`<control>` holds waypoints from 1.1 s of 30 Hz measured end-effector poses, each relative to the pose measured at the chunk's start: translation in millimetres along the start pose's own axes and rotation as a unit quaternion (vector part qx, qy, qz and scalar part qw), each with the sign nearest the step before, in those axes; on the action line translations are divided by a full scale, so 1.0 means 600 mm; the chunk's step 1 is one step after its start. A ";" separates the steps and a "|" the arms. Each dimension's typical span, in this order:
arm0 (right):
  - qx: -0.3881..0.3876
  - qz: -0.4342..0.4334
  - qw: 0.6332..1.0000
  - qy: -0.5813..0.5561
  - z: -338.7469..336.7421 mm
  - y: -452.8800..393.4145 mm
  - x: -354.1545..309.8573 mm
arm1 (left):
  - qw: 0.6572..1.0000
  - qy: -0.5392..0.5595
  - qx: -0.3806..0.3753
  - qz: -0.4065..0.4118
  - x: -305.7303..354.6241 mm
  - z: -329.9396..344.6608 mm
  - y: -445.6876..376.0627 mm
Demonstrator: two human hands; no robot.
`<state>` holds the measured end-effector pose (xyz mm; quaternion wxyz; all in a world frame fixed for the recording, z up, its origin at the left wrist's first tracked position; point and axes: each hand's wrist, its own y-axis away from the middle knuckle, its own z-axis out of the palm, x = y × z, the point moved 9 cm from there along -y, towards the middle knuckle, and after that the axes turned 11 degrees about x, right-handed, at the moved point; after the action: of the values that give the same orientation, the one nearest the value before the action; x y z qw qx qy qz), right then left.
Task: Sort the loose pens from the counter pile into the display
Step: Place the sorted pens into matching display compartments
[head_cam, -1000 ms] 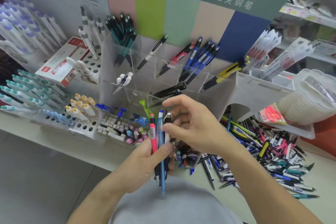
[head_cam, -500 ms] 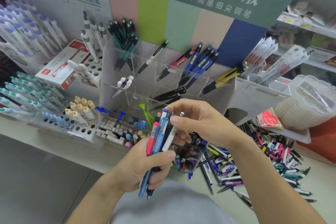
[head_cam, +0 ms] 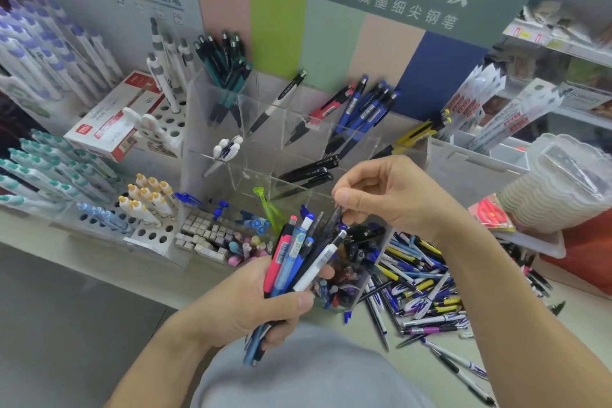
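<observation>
Head view: since the earlier frame the right hand (head_cam: 394,199) has lifted off the bundle of pens (head_cam: 298,262) and now pinches one dark pen (head_cam: 332,219) by its top end. The left hand (head_cam: 251,301) grips the bundle, tips pointing up and right. The loose pile (head_cam: 427,291) lies on the pale counter (head_cam: 331,316), right of the clear display (head_cam: 265,129).

The person is wearing a plain light grey garment (head_cam: 308,371), smooth and without print, showing at the lower middle of the view. Both forearms are showing bare to the frame edge, with no sleeves reaching them. The left hand (head_cam: 251,305) and right hand (head_cam: 394,195) are wearing no gloves, rings or watch.
</observation>
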<state>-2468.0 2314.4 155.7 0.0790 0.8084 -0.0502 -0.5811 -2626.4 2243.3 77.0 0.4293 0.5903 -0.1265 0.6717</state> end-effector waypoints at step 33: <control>0.366 0.019 0.868 -0.334 -0.035 0.127 0.058 | 0.962 0.204 0.181 0.025 -0.001 -0.032 -0.029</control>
<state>-2436.1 2234.9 144.1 -0.2333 0.5355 -0.2981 -0.7550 -2627.4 2266.4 65.2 0.3150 0.5049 0.0724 0.8004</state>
